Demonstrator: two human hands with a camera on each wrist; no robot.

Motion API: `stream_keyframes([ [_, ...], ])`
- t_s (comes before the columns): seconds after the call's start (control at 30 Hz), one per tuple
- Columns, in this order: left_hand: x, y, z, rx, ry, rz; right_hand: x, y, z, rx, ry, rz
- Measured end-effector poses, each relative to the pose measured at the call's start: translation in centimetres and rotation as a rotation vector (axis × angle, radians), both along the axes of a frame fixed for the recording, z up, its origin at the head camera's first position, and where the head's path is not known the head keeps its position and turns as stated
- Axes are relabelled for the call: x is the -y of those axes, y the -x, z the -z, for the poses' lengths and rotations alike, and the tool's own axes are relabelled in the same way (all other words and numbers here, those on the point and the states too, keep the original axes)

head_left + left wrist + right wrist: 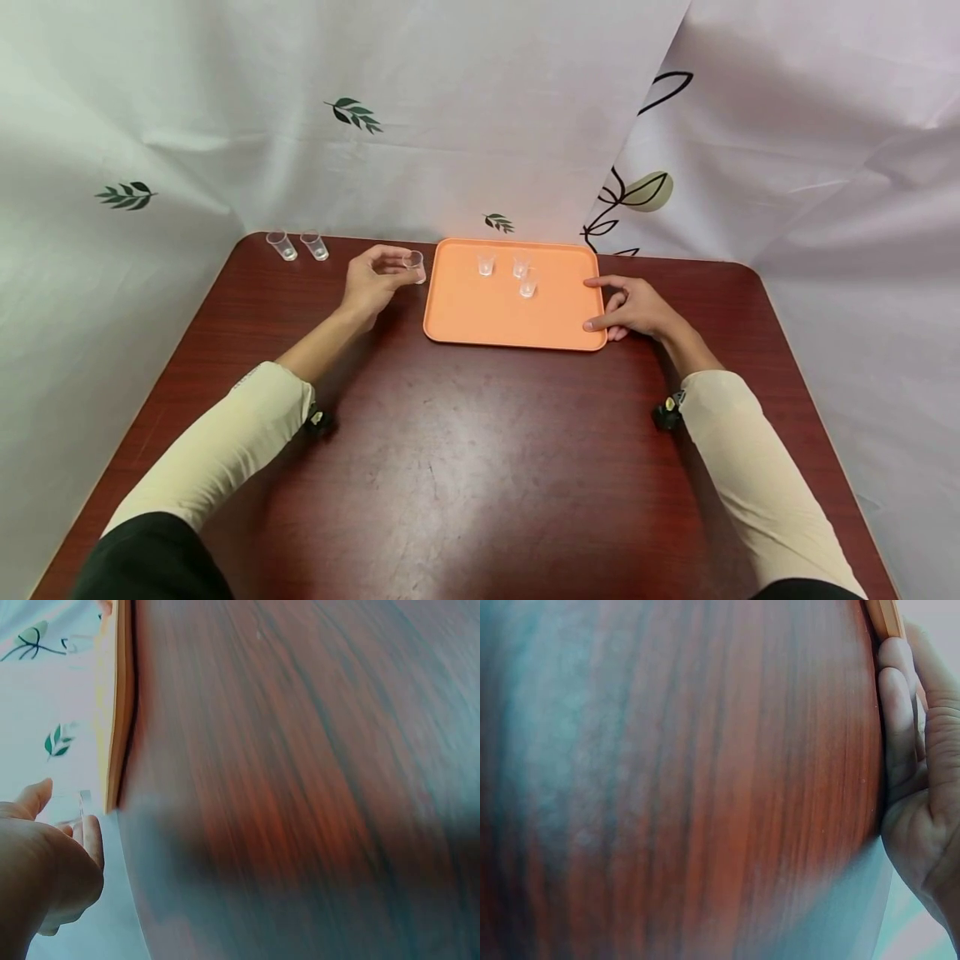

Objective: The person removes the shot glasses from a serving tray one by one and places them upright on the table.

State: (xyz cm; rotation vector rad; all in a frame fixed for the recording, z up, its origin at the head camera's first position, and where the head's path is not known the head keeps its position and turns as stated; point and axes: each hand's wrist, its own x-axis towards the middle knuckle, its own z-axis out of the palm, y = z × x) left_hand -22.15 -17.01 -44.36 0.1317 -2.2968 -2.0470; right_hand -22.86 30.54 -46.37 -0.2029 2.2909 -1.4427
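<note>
At upper centre, the left hand (369,286) pinched a clear cup (416,265) between thumb and fingers, just left of the orange tray (480,321); the right hand (636,307) gripped its right edge. A tug there could have toppled the three small cups (528,288) standing on it.
</note>
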Motion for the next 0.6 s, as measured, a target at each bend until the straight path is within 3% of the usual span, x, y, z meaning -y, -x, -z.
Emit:
stream_keyframes([
  [0.4,2.9,0.5,0.5,0.07,-0.058,-0.113,0.0,0.0,0.3,0.001,-0.013,-0.003],
  [0.6,3.8,1.0,0.4,0.092,-0.045,-0.178,0.1,0.1,0.3,0.006,0.011,0.011],
])
